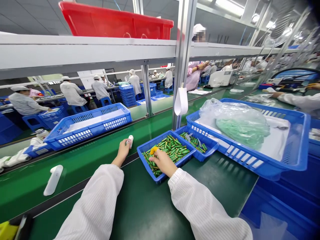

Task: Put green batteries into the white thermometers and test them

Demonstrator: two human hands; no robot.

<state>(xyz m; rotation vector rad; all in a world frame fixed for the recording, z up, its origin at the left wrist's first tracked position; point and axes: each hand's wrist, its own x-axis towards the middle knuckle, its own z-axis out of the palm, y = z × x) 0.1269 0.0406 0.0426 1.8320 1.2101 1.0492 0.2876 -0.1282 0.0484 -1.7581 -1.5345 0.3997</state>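
My left hand (122, 152) is closed around the near end of a small white plastic piece (130, 140), over the green belt's near edge. Most of that piece is hidden by my fingers. My right hand (164, 162) reaches into a blue tray (147, 170) full of small green batteries (175, 148) with copper-coloured ends. A yellow finger cot (153, 150) covers one of its fingertips. Thumb and that finger stand slightly apart just above the batteries, and no battery shows between them. Beside it, a smaller blue tray (212, 148) holds more batteries and some clear plastic scraps.
A long white plastic housing (53, 180) lies on the green belt (82, 163) at left. Blue baskets stand beyond the belt (90, 116) and at right (295, 143), the latter with a bag of green items (242, 130). A metal post (183, 66) rises behind the trays. Co-workers sit farther off.
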